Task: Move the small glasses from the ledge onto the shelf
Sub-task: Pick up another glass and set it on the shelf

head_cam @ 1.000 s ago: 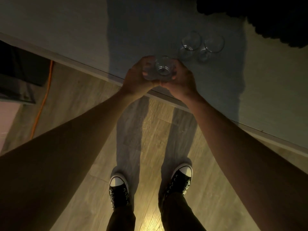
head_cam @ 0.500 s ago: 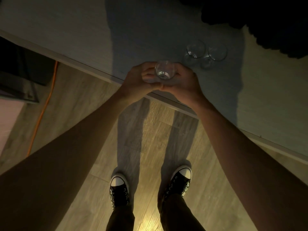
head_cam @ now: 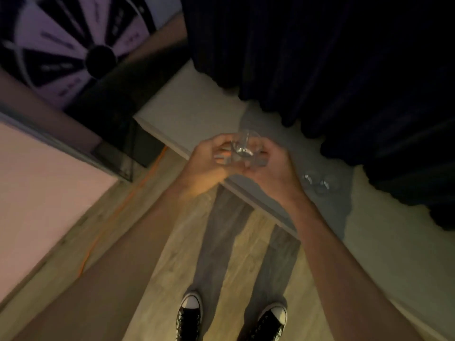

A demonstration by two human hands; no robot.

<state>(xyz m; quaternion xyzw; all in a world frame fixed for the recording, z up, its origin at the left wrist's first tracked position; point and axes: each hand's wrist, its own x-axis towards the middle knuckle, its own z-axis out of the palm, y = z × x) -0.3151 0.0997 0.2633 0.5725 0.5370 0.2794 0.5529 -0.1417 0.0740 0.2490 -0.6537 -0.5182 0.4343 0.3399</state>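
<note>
In the head view, the left hand point(head_cam: 209, 159) and the right hand point(head_cam: 269, 166) were closed together around one small glass point(head_cam: 242, 146), held just above the front edge of the ledge point(head_cam: 194, 114). The glass looked light, rigid, smooth and breakable, best gripped around its side wall rather than the rim. More small glasses point(head_cam: 320, 183) stood on the ledge to the right, close to the dark curtain point(head_cam: 344, 70). Open floor point(head_cam: 152, 230) lay to the left; no shelf could be identified.
</note>
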